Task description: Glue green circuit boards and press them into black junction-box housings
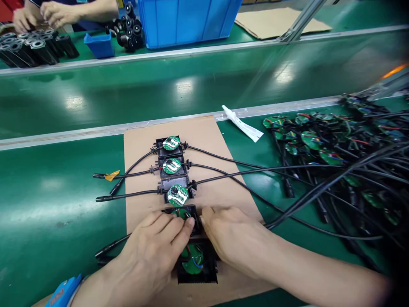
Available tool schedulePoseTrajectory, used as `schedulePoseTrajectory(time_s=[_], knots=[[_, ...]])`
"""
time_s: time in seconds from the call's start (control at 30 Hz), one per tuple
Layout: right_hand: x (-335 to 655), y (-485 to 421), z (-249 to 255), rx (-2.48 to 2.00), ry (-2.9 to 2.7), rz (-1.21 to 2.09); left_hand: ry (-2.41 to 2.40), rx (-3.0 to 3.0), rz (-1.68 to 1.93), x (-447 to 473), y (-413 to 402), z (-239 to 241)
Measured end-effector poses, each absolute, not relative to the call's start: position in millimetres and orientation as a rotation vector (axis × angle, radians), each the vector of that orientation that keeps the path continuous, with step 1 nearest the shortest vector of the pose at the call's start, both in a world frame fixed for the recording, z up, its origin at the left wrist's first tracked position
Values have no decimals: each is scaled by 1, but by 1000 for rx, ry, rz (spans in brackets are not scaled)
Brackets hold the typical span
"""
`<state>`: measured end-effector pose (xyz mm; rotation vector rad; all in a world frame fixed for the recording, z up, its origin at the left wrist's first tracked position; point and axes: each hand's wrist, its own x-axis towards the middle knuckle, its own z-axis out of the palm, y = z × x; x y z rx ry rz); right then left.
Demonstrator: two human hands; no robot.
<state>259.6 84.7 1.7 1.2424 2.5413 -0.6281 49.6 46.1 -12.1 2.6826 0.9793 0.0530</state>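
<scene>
A column of black housings, each with a round green circuit board and black cables, lies on a brown cardboard sheet (pixel 204 140). My left hand (pixel 153 251) presses its fingertips on the green board of the fourth housing (pixel 188 212). My right hand (pixel 230 238) grips that housing's right side, fingers curled. A fifth housing (pixel 196 266) with a green board sits just below, between my wrists. Three finished-looking units (pixel 171 144), (pixel 171 166), (pixel 177 195) lie above, apart from both hands.
A tangled heap of green boards with black cables (pixel 335 153) fills the right side. A white paper strip (pixel 243 124) lies near the metal rail (pixel 64 134). Across the belt, another person's hands (pixel 47 15) work by black cylinders (pixel 28 47), a small blue tray and a blue crate (pixel 188 19).
</scene>
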Motion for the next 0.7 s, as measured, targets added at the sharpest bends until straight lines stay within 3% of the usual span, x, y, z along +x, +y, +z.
schedulePoseTrajectory(time_s=[0.47,0.7], knots=[[265,86,3,1408,2714,-519,1073,2743,83,59,43,-11],[278,94,-11,1185,3035,-890,1075,2580,245,55,46,-1]])
